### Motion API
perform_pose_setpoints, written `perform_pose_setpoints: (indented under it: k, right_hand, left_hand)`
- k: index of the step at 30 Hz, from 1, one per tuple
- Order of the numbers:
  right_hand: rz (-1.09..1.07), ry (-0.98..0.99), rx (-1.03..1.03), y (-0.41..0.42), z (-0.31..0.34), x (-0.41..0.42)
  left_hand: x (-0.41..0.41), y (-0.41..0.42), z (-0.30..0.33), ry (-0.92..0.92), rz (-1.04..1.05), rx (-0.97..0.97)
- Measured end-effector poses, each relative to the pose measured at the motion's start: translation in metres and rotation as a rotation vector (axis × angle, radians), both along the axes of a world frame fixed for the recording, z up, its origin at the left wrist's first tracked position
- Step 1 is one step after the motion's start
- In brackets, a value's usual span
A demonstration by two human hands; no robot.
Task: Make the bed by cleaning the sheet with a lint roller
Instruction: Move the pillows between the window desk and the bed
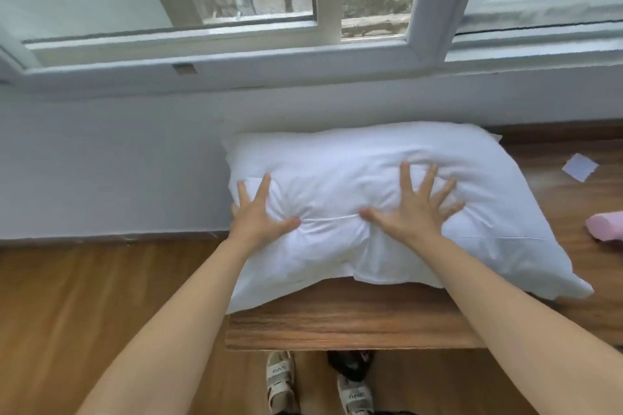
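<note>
your left hand [258, 212] lies flat with fingers spread on the left end of the white pillow [387, 212], which sits on the wooden platform [337, 330] under the window [303, 27], so press evenly and sweep outward to flatten the creases gathered at the middle. your right hand [409, 210] is also flat and splayed, gripping nothing; match its pressure. the pink object [606, 226] at the far right edge may be the lint roller, though i can't tell.
</note>
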State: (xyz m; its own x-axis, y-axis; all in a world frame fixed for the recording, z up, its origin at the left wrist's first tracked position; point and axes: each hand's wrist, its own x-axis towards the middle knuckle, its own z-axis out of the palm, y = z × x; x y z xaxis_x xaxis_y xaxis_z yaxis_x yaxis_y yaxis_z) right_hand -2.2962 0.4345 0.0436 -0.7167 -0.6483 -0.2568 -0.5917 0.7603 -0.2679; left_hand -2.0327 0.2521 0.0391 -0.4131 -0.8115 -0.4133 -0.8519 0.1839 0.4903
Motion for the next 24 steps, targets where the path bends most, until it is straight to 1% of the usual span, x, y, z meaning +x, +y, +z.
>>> perform_pose_setpoints:
  k: [3, 5, 6, 9, 11, 13, 14, 16, 19, 22, 24]
  right_hand:
    - [0.147, 0.077, -0.095, 0.000, 0.008, 0.022]
    - [0.247, 0.085, -0.169, -0.003, 0.014, 0.041]
    - [0.295, 0.070, -0.213, -0.007, 0.017, 0.053]
    - [0.479, -0.017, -0.413, -0.018, 0.028, 0.097]
    - [0.593, -0.120, -0.546, -0.021, 0.038, 0.133]
    - [0.672, -0.264, -0.572, -0.018, 0.052, 0.173]
    - [0.714, -0.304, -0.580, -0.015, 0.058, 0.194]
    - [0.812, -0.338, -0.615, -0.006, 0.067, 0.237]
    - [0.945, -0.405, -0.647, 0.022, 0.083, 0.304]
    - [1.096, -0.502, -0.633, 0.071, 0.102, 0.381]
    - [1.135, -0.556, -0.628, 0.092, 0.112, 0.405]
  left_hand:
    - [0.017, 0.019, 0.016, -0.067, -0.060, -0.156]
    - [0.035, 0.038, 0.030, -0.036, -0.062, -0.240]
    - [0.045, 0.048, 0.037, -0.014, -0.031, -0.258]
    - [0.079, 0.079, 0.064, -0.048, 0.098, -0.303]
    - [0.105, 0.101, 0.082, -0.068, 0.193, -0.327]
    - [0.138, 0.124, 0.094, -0.076, 0.295, -0.363]
    - [0.156, 0.139, 0.098, -0.072, 0.351, -0.385]
    - [0.196, 0.176, 0.102, -0.014, 0.487, -0.433]
    - [0.255, 0.243, 0.107, 0.129, 0.730, -0.478]
    - [0.320, 0.325, 0.116, 0.276, 0.982, -0.512]
    - [0.338, 0.356, 0.122, 0.337, 1.068, -0.512]
